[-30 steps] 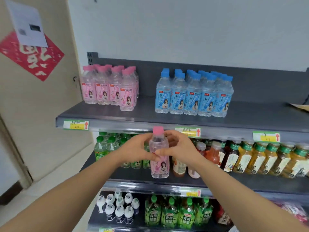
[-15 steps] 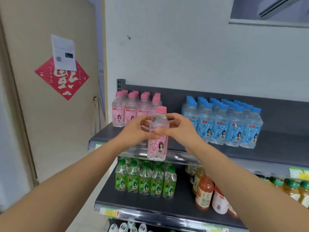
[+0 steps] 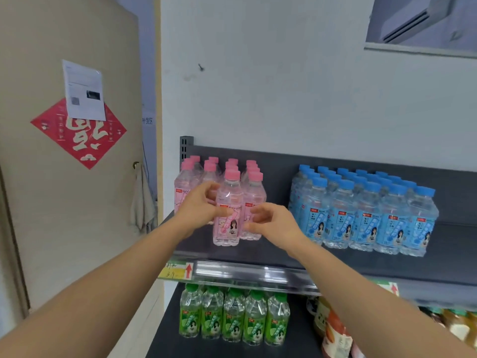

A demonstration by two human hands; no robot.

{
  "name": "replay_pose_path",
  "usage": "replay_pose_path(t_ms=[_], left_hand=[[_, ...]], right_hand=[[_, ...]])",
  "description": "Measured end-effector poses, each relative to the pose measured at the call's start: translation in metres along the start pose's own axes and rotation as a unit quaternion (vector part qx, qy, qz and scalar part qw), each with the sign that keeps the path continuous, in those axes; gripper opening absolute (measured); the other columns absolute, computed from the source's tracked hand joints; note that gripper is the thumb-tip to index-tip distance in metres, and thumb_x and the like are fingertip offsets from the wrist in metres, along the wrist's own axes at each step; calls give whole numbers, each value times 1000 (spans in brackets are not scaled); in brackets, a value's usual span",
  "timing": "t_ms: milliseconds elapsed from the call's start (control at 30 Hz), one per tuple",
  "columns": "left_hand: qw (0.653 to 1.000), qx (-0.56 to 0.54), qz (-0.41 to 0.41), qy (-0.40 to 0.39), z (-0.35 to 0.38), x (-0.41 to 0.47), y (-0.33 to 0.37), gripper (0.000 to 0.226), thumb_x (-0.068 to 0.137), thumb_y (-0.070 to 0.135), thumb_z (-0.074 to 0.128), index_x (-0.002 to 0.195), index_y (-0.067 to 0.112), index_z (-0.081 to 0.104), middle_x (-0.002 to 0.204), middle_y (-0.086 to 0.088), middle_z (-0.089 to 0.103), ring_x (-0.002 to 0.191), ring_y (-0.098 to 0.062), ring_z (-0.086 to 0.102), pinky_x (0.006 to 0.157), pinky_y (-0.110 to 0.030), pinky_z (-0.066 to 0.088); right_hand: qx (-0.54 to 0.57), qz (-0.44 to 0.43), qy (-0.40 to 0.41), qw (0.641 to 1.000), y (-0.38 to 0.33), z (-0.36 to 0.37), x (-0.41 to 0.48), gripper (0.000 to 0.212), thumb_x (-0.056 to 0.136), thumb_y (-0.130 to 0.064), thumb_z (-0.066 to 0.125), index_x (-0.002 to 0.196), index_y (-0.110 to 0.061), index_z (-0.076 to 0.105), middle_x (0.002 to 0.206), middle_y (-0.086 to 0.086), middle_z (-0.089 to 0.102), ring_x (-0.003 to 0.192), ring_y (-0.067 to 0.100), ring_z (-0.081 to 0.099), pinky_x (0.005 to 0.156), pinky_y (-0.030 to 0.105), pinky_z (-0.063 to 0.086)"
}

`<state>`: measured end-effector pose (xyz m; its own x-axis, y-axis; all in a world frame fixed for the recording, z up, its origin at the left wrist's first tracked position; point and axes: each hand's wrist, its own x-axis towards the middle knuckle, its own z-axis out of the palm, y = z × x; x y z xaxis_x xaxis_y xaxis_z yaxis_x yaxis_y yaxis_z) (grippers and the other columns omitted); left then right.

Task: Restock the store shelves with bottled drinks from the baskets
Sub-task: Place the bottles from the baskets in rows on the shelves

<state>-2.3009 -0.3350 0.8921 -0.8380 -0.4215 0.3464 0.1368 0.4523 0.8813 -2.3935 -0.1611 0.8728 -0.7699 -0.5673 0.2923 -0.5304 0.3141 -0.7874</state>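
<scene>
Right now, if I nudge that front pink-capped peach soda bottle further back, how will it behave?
The peach soda bottle is tall and narrow, so a push near the cap probably tips it; push low. It looks full, so likely fairly heavy. Its smooth plastic base should slide on the top shelf until it meets the pink-capped bottles behind.

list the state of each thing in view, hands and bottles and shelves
front pink bottle: upright on the top shelf, capped, ahead of its group
left hand: fingers on the front pink bottle
right hand: open, beside the bottle, not gripping
pink bottles: upright, capped, grouped
blue bottles: upright, capped, in rows
green bottles: upright on the lower shelf
top shelf: partly filled
</scene>
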Motion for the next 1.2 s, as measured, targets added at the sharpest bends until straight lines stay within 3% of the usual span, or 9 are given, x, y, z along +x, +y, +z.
replay_pose_path(t_ms=[233,400,600,700,867,967,1033,1200], left_hand=[[1000,8,-20,-6,-1,26,-18,70,67,11,85,128,20,50,113,-3,58,102,-22,59,84,-40,55],[1000,-14,-27,-8,1,34,-21,63,71,4,81,125,18,51,101,3,59,92,-14,59,78,-32,53],[999,4,-32,-7,4,40,-23,73,74,6,79,138,15,45,116,-2,58,102,-19,57,85,-36,52],[999,27,-25,-5,6,40,-21,79,76,5,77,144,14,38,113,0,52,103,-17,51,82,-31,47],[997,71,-23,2,9,36,-18,79,80,10,75,146,16,34,132,-7,50,107,-18,49,91,-33,45],[994,101,-20,22,10,32,-16,84,79,15,76,148,17,30,138,-8,49,119,-24,50,100,-38,43],[991,128,-3,34,12,26,-13,86,78,18,77,148,16,27,140,-9,47,123,-25,48,99,-37,41],[955,266,48,125,27,4,-6,70,84,25,71,142,19,33,138,-10,35,127,-28,39,98,-41,40]], right_hand=[[-123,10,-20,992,21,3,10,28,73,-29,83,98,-27,70,93,-8,68,88,10,64,86,29,53],[-150,15,-31,988,26,0,14,30,74,-30,82,101,-24,70,87,-10,67,85,9,63,82,28,53],[-156,15,-29,987,31,-1,17,26,74,-31,82,97,-23,73,87,-8,69,85,9,64,82,29,54],[-164,15,-29,986,34,-1,17,26,75,-31,81,98,-23,73,90,-6,70,88,12,64,84,31,53],[-160,24,-27,986,37,-5,14,27,76,-30,81,100,-22,72,90,-5,70,88,13,65,84,31,53],[-163,20,-29,986,35,-8,9,28,77,-29,80,103,-22,72,90,-7,69,86,11,63,82,27,52],[-169,14,-28,985,34,-13,4,26,77,-29,80,101,-22,71,90,-6,70,87,11,63,83,28,52],[-190,3,-14,982,34,-31,-21,26,80,-32,76,101,-19,71,95,-2,70,90,14,63,81,30,52]])
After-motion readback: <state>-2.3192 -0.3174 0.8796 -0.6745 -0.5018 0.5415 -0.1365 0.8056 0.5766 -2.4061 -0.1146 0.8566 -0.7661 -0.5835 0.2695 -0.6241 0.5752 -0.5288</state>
